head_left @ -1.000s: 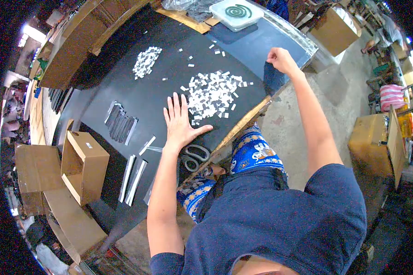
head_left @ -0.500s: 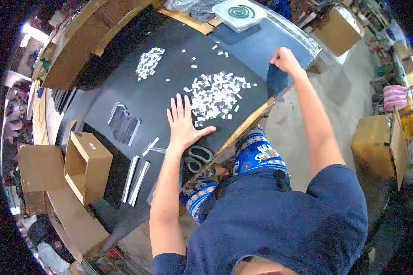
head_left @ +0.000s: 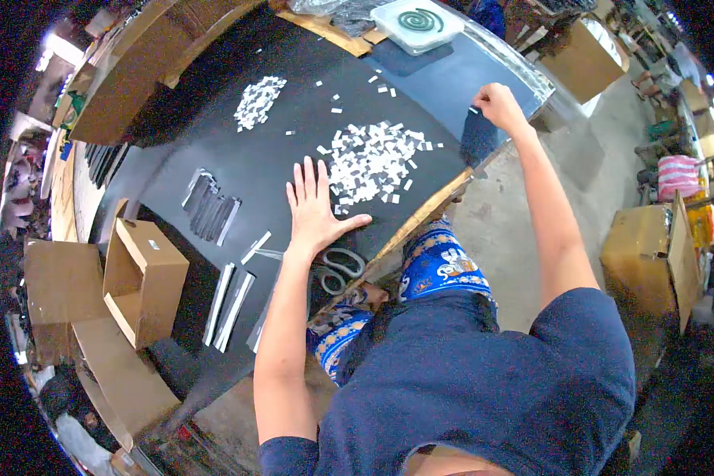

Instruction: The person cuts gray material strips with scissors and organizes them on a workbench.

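Observation:
My left hand (head_left: 312,213) lies flat on the black tabletop (head_left: 293,47), fingers spread and thumb out to the right. It rests beside a large heap of small white-and-dark rectangular pieces (head_left: 377,159). Over the right end of the table, my right hand (head_left: 497,106) is closed in a pinch. At its fingertips shows one small white piece (head_left: 474,109), with the hand's dark shadow below. A smaller heap of similar pieces (head_left: 259,103) lies farther back. Scissors (head_left: 339,268) with grey handles lie near my left wrist, partly hidden by my forearm.
Dark strips (head_left: 212,208) lie in a stack to the left, with long white-edged strips (head_left: 228,305) nearer me. An open cardboard box (head_left: 147,278) stands at the left edge. A plastic tub (head_left: 417,25) with a green coil sits at the back. Loose pieces are scattered between the heaps.
My right fingers have shifted slightly, and a small white piece now shows at their tips. My left hand stays flat in place. The whole view has shifted a little.

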`<action>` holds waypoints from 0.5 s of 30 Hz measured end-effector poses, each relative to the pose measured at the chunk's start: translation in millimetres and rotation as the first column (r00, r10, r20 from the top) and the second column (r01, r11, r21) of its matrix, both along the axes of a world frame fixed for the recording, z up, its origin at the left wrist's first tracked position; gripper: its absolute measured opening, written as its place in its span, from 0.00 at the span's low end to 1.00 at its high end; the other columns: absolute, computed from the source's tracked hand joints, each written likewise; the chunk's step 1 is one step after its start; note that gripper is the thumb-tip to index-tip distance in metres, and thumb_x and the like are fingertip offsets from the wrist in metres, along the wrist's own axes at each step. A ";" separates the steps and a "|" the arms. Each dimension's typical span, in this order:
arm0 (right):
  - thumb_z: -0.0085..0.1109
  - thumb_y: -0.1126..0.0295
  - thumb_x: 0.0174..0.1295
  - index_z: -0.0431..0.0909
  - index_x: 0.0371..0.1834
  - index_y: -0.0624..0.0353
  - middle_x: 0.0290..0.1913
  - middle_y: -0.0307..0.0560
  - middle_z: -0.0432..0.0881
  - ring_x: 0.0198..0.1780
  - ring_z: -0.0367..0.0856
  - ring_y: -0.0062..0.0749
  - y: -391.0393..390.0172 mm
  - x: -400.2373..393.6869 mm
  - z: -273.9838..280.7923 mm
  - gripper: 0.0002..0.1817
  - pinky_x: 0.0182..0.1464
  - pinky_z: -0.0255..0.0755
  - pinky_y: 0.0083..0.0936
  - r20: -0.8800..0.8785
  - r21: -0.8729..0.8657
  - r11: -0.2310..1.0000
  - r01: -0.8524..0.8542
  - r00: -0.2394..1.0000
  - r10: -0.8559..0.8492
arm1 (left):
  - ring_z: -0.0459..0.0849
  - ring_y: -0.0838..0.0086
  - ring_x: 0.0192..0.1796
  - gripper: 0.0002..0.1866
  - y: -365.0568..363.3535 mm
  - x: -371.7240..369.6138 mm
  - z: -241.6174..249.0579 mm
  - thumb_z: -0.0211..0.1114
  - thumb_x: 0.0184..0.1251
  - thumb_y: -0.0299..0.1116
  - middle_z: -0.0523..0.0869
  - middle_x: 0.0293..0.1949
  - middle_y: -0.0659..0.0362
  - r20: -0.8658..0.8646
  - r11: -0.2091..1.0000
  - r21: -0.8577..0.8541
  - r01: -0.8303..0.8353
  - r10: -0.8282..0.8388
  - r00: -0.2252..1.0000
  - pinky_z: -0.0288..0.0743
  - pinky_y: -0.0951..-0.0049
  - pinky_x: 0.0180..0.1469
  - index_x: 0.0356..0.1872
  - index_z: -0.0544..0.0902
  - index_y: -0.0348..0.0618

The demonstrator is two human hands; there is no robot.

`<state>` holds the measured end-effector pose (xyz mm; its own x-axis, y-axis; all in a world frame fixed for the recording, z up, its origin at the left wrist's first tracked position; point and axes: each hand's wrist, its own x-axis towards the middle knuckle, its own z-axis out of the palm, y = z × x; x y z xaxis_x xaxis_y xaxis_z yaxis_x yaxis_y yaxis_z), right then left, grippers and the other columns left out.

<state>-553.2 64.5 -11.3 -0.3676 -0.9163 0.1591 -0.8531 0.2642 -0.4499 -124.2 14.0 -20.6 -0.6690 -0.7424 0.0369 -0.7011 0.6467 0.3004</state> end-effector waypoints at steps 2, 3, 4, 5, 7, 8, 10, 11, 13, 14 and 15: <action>0.59 0.74 0.51 0.83 0.26 0.60 0.33 0.57 0.82 0.43 0.80 0.56 1.5 6.0 6.0 0.04 0.47 0.74 0.44 -0.068 0.000 1.000 -0.031 0.997 0.031 | 0.36 0.50 0.78 0.69 -0.4 -0.1 -2.2 0.70 0.38 0.71 0.41 0.76 0.44 -0.009 1.000 -0.009 0.003 -0.003 1.000 0.31 0.44 0.74 0.75 0.45 0.38; 0.59 0.74 0.49 0.83 0.26 0.61 0.33 0.57 0.81 0.43 0.80 0.55 4.1 12.5 5.6 0.04 0.47 0.74 0.43 -0.194 0.013 0.998 -0.064 0.979 0.066 | 0.36 0.50 0.78 0.69 -0.8 -0.4 -3.4 0.70 0.38 0.71 0.41 0.76 0.44 -0.010 1.000 -0.008 0.006 -0.006 1.000 0.31 0.44 0.74 0.75 0.45 0.38; 0.60 0.74 0.48 0.82 0.25 0.61 0.33 0.57 0.81 0.42 0.80 0.54 6.0 19.4 6.6 0.04 0.47 0.75 0.42 -0.316 0.031 0.995 -0.098 0.943 0.103 | 0.36 0.50 0.78 0.69 -0.7 -0.4 -3.4 0.70 0.37 0.71 0.41 0.76 0.44 -0.017 1.000 -0.010 0.008 -0.008 1.000 0.31 0.44 0.74 0.75 0.45 0.37; 0.60 0.75 0.47 0.81 0.25 0.62 0.33 0.58 0.81 0.42 0.81 0.53 6.2 22.1 2.3 0.03 0.47 0.75 0.41 -0.366 0.007 0.995 -0.102 0.925 0.097 | 0.36 0.49 0.78 0.69 -0.4 0.3 -3.7 0.70 0.37 0.72 0.41 0.76 0.44 -0.022 1.000 -0.012 0.009 -0.009 1.000 0.31 0.44 0.74 0.74 0.45 0.37; 0.59 0.76 0.47 0.80 0.25 0.63 0.33 0.58 0.81 0.42 0.81 0.53 5.5 27.6 -0.3 0.03 0.47 0.75 0.41 -0.423 0.039 0.995 -0.094 0.900 0.102 | 0.36 0.49 0.78 0.69 -0.4 0.4 -3.4 0.70 0.37 0.72 0.41 0.76 0.44 -0.018 1.000 -0.005 0.004 -0.004 1.000 0.32 0.44 0.74 0.74 0.45 0.37; 0.59 0.76 0.47 0.80 0.26 0.63 0.34 0.58 0.81 0.42 0.81 0.53 5.1 30.3 -0.9 0.04 0.47 0.76 0.41 -0.481 0.067 0.994 -0.081 0.871 0.103 | 0.36 0.49 0.78 0.70 -0.2 0.1 -3.1 0.69 0.37 0.72 0.41 0.76 0.44 -0.017 1.000 -0.002 0.003 -0.003 1.000 0.32 0.44 0.74 0.74 0.45 0.37; 0.58 0.77 0.47 0.79 0.26 0.64 0.34 0.58 0.81 0.43 0.81 0.53 5.5 38.6 5.1 0.04 0.47 0.76 0.42 -0.488 0.096 0.993 -0.071 0.866 0.109 | 0.37 0.49 0.78 0.70 -0.3 0.2 -3.4 0.70 0.37 0.72 0.41 0.76 0.44 -0.018 1.000 -0.007 0.003 -0.003 1.000 0.32 0.44 0.74 0.74 0.45 0.37; 0.57 0.78 0.47 0.79 0.27 0.64 0.35 0.58 0.81 0.43 0.81 0.54 5.1 42.1 8.7 0.04 0.48 0.76 0.42 -0.497 0.124 0.991 -0.059 0.861 0.113 | 0.37 0.49 0.78 0.70 -0.5 0.1 -3.1 0.70 0.37 0.72 0.41 0.76 0.44 -0.020 1.000 -0.013 0.004 -0.004 1.000 0.32 0.44 0.74 0.74 0.45 0.37; 0.57 0.78 0.47 0.78 0.26 0.64 0.35 0.58 0.81 0.43 0.81 0.54 -0.4 39.2 9.0 0.03 0.48 0.76 0.42 -0.486 0.156 0.986 -0.061 0.864 0.130 | 0.37 0.49 0.78 0.70 -0.1 0.0 -1.4 0.70 0.37 0.72 0.41 0.76 0.43 -0.022 1.000 -0.011 0.004 -0.004 1.000 0.32 0.44 0.74 0.74 0.45 0.37; 0.57 0.79 0.47 0.78 0.26 0.64 0.36 0.59 0.81 0.43 0.81 0.54 -3.4 36.7 9.1 0.03 0.48 0.76 0.43 -0.475 0.189 0.980 -0.061 0.868 0.145 | 0.38 0.49 0.78 0.70 0.3 0.0 -0.7 0.70 0.37 0.72 0.42 0.76 0.43 -0.026 1.000 -0.008 0.006 -0.006 1.000 0.33 0.44 0.74 0.74 0.45 0.37; 0.57 0.79 0.47 0.78 0.26 0.64 0.36 0.59 0.81 0.43 0.81 0.54 -5.8 33.0 7.6 0.03 0.48 0.76 0.43 -0.474 0.189 0.980 -0.060 0.868 0.145 | 0.38 0.49 0.78 0.70 0.4 0.1 -1.0 0.70 0.37 0.72 0.42 0.76 0.43 -0.025 1.000 -0.008 0.006 -0.006 1.000 0.33 0.44 0.74 0.74 0.45 0.37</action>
